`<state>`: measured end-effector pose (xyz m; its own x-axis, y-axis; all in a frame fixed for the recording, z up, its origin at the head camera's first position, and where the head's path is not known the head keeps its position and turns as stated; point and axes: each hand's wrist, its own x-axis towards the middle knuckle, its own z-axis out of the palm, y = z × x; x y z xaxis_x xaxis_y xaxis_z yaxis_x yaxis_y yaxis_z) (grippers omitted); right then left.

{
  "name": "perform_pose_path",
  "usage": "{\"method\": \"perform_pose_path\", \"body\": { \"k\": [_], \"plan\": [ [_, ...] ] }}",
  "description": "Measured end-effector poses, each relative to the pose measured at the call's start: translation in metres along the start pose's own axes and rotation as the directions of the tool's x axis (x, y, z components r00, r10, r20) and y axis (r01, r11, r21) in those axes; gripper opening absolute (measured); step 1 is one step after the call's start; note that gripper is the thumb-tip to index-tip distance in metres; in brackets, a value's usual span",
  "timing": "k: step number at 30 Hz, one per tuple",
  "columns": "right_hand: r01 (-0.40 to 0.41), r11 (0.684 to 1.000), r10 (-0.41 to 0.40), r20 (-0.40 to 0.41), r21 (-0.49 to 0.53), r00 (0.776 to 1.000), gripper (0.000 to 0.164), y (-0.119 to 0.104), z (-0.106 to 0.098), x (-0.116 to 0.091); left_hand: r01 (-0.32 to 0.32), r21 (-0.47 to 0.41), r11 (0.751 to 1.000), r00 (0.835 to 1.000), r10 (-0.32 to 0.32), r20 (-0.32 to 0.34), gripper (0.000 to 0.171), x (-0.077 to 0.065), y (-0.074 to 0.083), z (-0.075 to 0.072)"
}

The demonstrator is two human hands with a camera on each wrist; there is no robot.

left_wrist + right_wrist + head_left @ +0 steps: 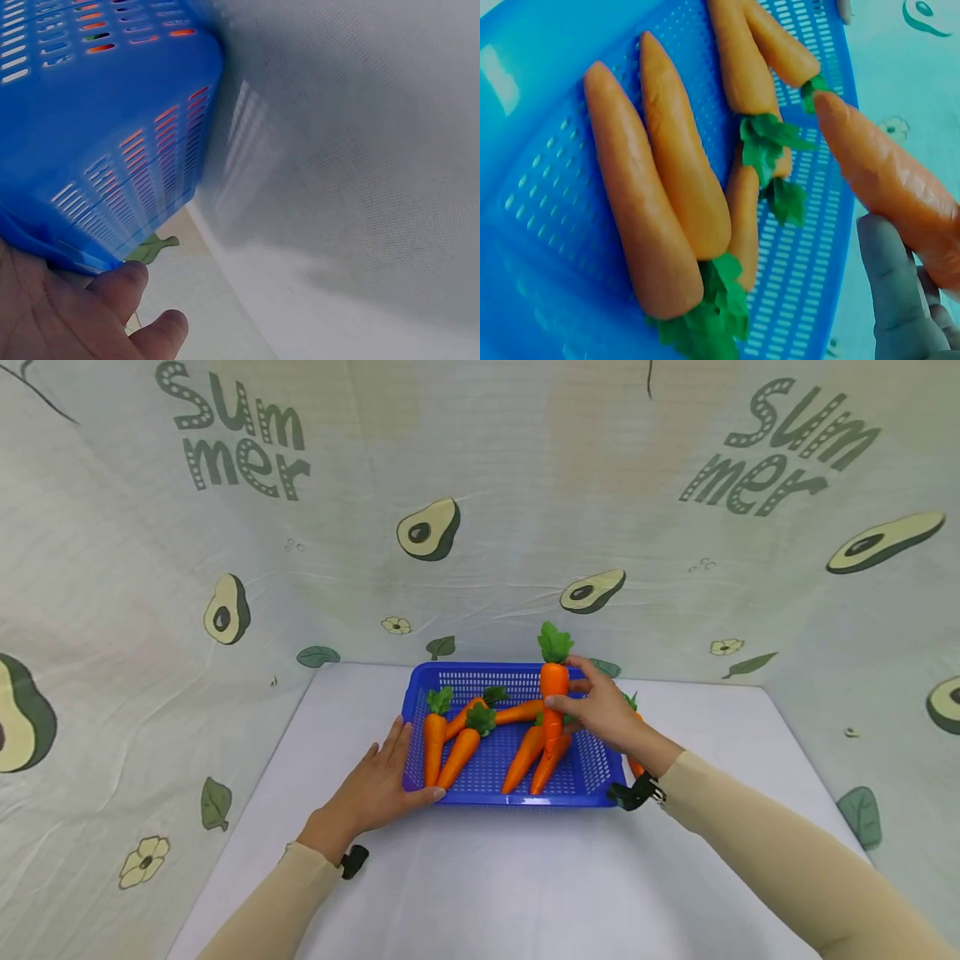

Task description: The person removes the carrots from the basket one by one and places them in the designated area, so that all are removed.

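My right hand (603, 706) grips an orange carrot (554, 681) with a green leafy top, thumb on one side and fingers on the other. It is held upright, tip down, over the right part of a blue plastic basket (487, 799). In the right wrist view the held carrot (889, 169) appears beside the basket rim. Several more carrots (459, 758) lie in the basket, some to the left and two side by side under the held one. My left hand (371, 789) rests at the basket's front left corner, fingers extended along the left side and thumb at the front rim.
Another carrot (637, 764) lies on the white table (480, 877) just right of the basket, partly hidden by the right forearm. A cloth backdrop (495, 510) printed with avocados and leaves rises behind the table and at both sides.
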<state>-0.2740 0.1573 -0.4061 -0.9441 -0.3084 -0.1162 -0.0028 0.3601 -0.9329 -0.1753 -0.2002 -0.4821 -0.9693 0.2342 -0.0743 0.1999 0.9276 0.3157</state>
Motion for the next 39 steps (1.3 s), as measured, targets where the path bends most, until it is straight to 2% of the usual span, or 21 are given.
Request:
{"method": "perform_pose_path", "body": {
  "k": [4, 11, 17, 30, 35, 39],
  "plan": [
    [0.032, 0.997, -0.034, -0.035, -0.064, 0.999, 0.082, 0.006, -0.011, -0.003, 0.004, -0.008, 1.000, 1.000, -0.004, 0.001, 0.125, 0.000, 0.001, -0.001],
    [0.017, 0.992, -0.026, -0.071, -0.123, 0.997, 0.083, 0.006, -0.030, -0.013, 0.007, 0.020, 1.000, 1.000, -0.007, -0.003, 0.126, -0.001, 0.004, -0.005],
    [-0.010, 0.963, -0.033, -0.154, -0.268, 0.988, 0.083, 0.007, -0.049, -0.025, 0.010, 0.031, 0.999, 1.000, -0.010, 0.004, 0.125, -0.001, 0.004, -0.005],
    [-0.062, 0.917, -0.048, -0.262, -0.395, 0.964, 0.079, 0.020, -0.090, -0.046, -0.008, 0.028, 1.000, 1.000, 0.009, -0.029, 0.126, -0.002, 0.002, -0.002],
    [-0.120, 0.891, -0.012, -0.288, -0.437, 0.958, 0.077, 0.031, -0.104, -0.049, -0.017, 0.034, 0.999, 0.999, 0.018, -0.034, 0.125, -0.002, 0.002, -0.001],
    [-0.169, 0.885, 0.052, -0.268, -0.433, 0.962, 0.078, 0.041, -0.115, -0.047, -0.018, 0.031, 0.999, 0.999, 0.019, -0.036, 0.125, -0.002, 0.002, 0.000]
  ]
}}
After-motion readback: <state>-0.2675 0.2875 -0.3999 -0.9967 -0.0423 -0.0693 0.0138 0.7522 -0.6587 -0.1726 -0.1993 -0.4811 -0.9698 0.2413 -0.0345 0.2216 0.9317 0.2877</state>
